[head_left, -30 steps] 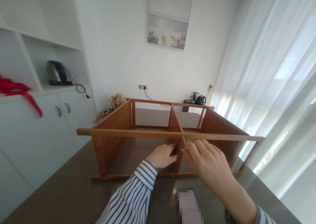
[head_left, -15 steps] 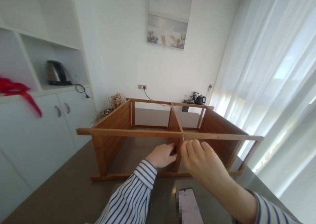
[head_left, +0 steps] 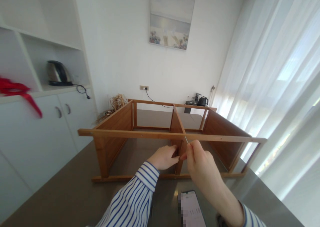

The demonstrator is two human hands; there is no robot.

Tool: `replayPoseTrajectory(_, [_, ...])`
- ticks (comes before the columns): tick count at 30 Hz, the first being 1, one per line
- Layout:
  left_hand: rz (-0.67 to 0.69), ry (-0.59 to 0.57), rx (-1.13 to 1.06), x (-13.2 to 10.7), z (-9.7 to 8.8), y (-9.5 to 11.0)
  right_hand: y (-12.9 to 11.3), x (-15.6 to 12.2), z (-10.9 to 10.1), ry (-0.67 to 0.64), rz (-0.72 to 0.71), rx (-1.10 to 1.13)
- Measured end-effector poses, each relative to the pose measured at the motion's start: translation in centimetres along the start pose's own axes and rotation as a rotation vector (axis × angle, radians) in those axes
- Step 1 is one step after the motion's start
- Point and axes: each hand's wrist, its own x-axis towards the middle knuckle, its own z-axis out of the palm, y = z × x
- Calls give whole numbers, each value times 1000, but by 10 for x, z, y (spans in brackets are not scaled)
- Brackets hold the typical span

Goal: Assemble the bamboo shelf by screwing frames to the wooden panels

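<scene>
A brown wooden shelf frame (head_left: 135, 134) lies on its side on the dark table. My left hand (head_left: 163, 157) grips the front edge of its middle board (head_left: 179, 167), thumb on the near side and fingers partly hidden behind. My right hand (head_left: 200, 162) is closed around a thin metal tool that looks like a hex key (head_left: 186, 140). Its bare shaft slants up to the front rail, where the middle board meets it. The rest of the tool is hidden in my fingers, so the tip's fit cannot be made out.
A phone (head_left: 192, 208) lies on the table (head_left: 62, 193) below my right hand. Dried plants (head_left: 117, 103) stand behind the frame's left end. Black appliances (head_left: 202, 101) are at the back right. White cabinets line the left; a sheer curtain (head_left: 270, 70) hangs right.
My right hand has turned at the wrist and shifted slightly right and down, tilting the tool's shaft. My left hand and the frame stay in place.
</scene>
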Motion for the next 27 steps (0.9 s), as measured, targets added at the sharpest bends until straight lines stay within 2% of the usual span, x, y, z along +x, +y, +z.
replayPoseTrajectory(3, [12,-2,-3,1,1,-2,-4,0,1,-62,175,394])
replayPoseTrajectory(8, [10,3,10,3,7,-9,-10,-1,6,-146,419,891])
replayPoseTrajectory(10, [13,3,7,4,9,-11,-10,-1,9,-162,466,988])
replayPoseTrajectory(12, [20,5,-8,5,10,-12,-8,-1,11,-158,461,989])
replayPoseTrajectory(16, [24,-1,-37,4,7,-10,-1,-3,13,-128,358,821])
replayPoseTrajectory(20, [28,20,-58,2,2,-5,9,-5,10,-4,178,426])
replayPoseTrajectory(23, [20,26,-58,2,1,-3,14,-5,6,124,-38,201])
replayPoseTrajectory(25, [14,24,-49,2,2,-3,17,-4,3,137,-221,147])
replayPoseTrajectory(27, [10,25,-42,2,2,-3,19,-3,0,122,-331,144])
